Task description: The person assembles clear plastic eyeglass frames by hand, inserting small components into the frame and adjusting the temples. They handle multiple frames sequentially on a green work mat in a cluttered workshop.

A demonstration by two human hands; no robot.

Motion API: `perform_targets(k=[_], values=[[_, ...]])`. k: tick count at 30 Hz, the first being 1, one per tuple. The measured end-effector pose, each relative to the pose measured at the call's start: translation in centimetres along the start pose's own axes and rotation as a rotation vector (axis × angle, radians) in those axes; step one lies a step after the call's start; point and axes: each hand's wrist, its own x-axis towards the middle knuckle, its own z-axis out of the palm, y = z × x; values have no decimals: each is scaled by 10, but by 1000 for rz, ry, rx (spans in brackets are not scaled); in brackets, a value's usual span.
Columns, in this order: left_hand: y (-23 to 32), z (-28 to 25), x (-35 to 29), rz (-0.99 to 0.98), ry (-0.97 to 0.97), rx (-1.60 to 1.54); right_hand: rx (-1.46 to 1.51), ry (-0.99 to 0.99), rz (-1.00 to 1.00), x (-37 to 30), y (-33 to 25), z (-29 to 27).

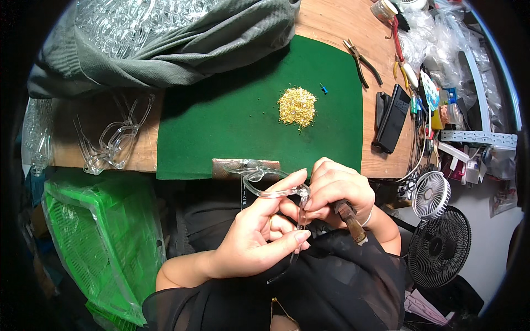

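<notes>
1. Close to the body, above a dark lap, a clear plastic spectacle frame (270,185) was held by the left hand (259,231), fingers closed around its front and one temple hanging down past the fingertips.
2. Against the frame's hinge corner, the right hand (334,190) was pressed, curled tight around a wooden-handled tool (350,218) whose tip was hidden behind the fingers.
3. The frame was judged light, stiff and rather slippery — likely to crack if twisted; it would be best gripped at the thick front near the hinge, not by the thin temple.
4. Just beyond the hands, a green felt mat (221,127) was spread on the wooden bench (326,25), with a heap of tiny gold parts (297,106) and a small blue pin (323,89) lying on it.
5. Farther off were seen more clear frames (113,140) to the left, pliers (360,60) and a black case (392,118) to the right — and a grey cloth (182,38) over a pile at the back.
</notes>
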Motion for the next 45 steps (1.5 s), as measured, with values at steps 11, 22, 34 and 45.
perform_targets(k=[11, 22, 34, 45], values=[[1, -1, 0, 12, -22, 34, 102, -2, 25, -1, 2, 0], [2, -5, -2, -4, -69, 3, 523, 108, 322, -16, -8, 8], [0, -3, -1, -45, -9, -17, 284, -581, 1015, -12, -42, -20], [-2, -1, 1, -82, -10, 1, 207, -608, 1029, -6, -43, -21]])
